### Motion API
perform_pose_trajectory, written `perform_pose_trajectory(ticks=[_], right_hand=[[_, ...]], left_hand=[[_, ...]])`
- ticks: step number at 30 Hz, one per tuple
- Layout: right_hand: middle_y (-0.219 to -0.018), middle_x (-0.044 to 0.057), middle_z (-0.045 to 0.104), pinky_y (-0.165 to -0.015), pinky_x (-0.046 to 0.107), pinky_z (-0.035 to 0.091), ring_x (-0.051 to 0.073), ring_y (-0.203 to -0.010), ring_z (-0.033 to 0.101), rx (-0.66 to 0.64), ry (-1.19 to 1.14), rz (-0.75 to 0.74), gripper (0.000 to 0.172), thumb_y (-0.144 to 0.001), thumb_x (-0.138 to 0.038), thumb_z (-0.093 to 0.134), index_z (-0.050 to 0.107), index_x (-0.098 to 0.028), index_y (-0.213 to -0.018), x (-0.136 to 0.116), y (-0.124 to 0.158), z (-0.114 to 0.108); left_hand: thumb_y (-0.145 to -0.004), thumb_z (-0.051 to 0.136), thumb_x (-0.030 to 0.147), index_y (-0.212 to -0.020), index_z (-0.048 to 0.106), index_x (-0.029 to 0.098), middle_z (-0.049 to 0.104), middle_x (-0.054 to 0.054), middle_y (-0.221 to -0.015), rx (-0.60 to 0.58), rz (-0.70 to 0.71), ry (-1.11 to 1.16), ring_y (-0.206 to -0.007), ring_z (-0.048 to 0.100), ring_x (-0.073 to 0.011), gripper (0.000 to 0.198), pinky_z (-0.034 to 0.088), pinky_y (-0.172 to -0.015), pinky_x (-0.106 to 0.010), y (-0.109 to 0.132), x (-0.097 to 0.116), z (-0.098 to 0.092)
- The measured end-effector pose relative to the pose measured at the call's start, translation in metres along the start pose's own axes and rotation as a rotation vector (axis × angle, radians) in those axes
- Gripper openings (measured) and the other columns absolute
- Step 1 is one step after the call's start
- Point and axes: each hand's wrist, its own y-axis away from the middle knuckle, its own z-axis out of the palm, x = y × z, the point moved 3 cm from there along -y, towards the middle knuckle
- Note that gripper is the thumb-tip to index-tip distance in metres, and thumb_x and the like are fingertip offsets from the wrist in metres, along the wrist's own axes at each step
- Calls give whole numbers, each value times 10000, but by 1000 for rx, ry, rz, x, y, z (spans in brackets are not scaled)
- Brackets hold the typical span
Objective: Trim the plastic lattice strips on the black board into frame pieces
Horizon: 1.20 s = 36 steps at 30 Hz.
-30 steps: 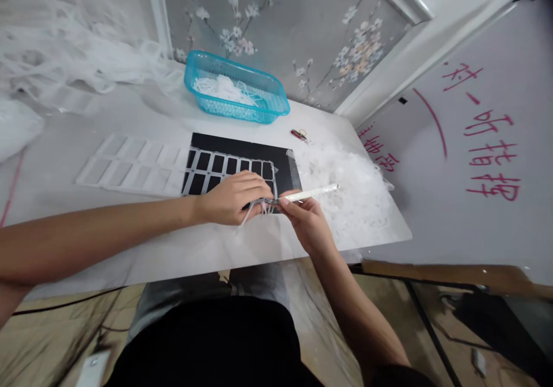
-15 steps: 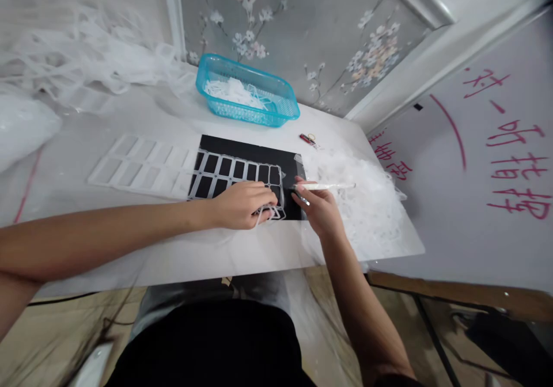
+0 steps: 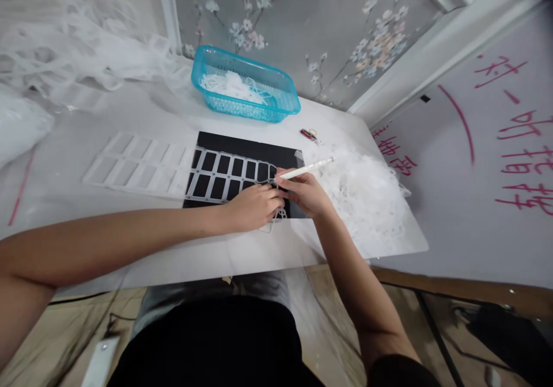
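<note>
My right hand (image 3: 305, 192) grips a slim white pen-like tool (image 3: 307, 168), its tip down at the sheet's right end and its tail slanting up to the right. What kind of tip it has is hidden by my fingers. Beside it, my left hand (image 3: 253, 207) curls over the same end, and loose white loops (image 3: 280, 214) stick out below its fingertips. Both hands almost touch. Under them lies a white lattice sheet (image 3: 215, 173) with rows of rectangular openings, partly on a black mat (image 3: 248, 146) and running out leftward over the white table (image 3: 173, 249).
A blue basket (image 3: 246, 109) with white scraps stands behind the mat. A small red item (image 3: 308, 135) lies right of it. White thin pieces are heaped (image 3: 367, 203) on the right; more white strips (image 3: 99, 47) pile at the back left. A whiteboard (image 3: 488, 162) with red writing borders the right side.
My right hand has moved left to the sheet's end, beside my left hand, and the tool now slants upward. My left fingers have shifted slightly to the right.
</note>
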Motion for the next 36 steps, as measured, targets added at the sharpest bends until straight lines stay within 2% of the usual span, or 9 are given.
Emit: perform_pose_trajectory(ticks=[4,8,12,18,23,26,30,33,36], right_hand=[[-682,-43,634,-575,229,462,85,-612,551,-17,-16,21,264,-620,-320,860,717,-207,-811,2,-3,-1],[-672,-43,635,-550,231,462,107,-626,598,37,-78,15,265,-641,-323,852,708,-228,-843,6,-8,-11],[-670,-42,629,-510,215,440,98,-615,601,36,-102,34,269,-656,-334,846,701,-225,-855,8,-9,-17],[-645,-57,580,-461,198,373,67,-561,538,64,-65,-23,272,-667,-348,838,698,-220,-861,7,-17,-18],[-585,-58,507,-425,209,299,67,-522,445,101,-7,-66,228,-691,-346,819,707,-225,-849,11,-23,-19],[-592,-54,497,-432,228,280,74,-522,424,86,15,-78,218,-699,-355,809,706,-230,-844,11,-25,-19],[-570,-65,445,-441,244,237,73,-499,362,102,41,-124,218,-701,-359,804,704,-231,-847,12,-28,-21],[-559,-70,418,-454,250,236,75,-498,334,123,82,-169,227,-711,-377,788,701,-221,-851,11,-28,-26],[-543,-73,406,-457,250,230,75,-498,327,161,133,-196,230,-709,-375,780,700,-202,-838,9,-26,-37]], left_hand=[[-934,435,99,-1013,632,123,619,-103,-1023,20,103,-163,-953,571,-236,213,412,-817,-349,2,5,-2],[-972,394,134,-1095,607,116,598,-118,-1075,33,116,-215,-914,553,-223,248,389,-783,-338,4,8,-2],[-952,412,115,-1185,592,140,588,-103,-1054,-28,109,-201,-939,537,-235,295,371,-782,-340,3,8,3],[-922,465,110,-1077,607,145,567,-99,-1027,-81,101,-161,-913,522,-235,214,333,-757,-329,0,6,5],[-945,458,130,-1300,539,239,560,-93,-1100,-125,139,-118,-934,519,-237,380,306,-746,-322,-2,4,3],[-938,484,141,-1209,587,172,575,-106,-1067,-148,117,-128,-931,521,-244,292,312,-746,-326,-2,4,2],[-947,456,110,-1014,610,125,591,-106,-1036,-59,172,-139,-902,528,-225,169,334,-752,-329,2,7,-2],[-986,403,122,-994,591,129,604,-111,-1026,104,225,-84,-920,545,-221,188,374,-803,-345,7,8,-9],[-1000,390,138,-1033,550,144,609,-128,-1093,276,213,86,-1040,551,-230,163,419,-918,-391,11,5,-19]])
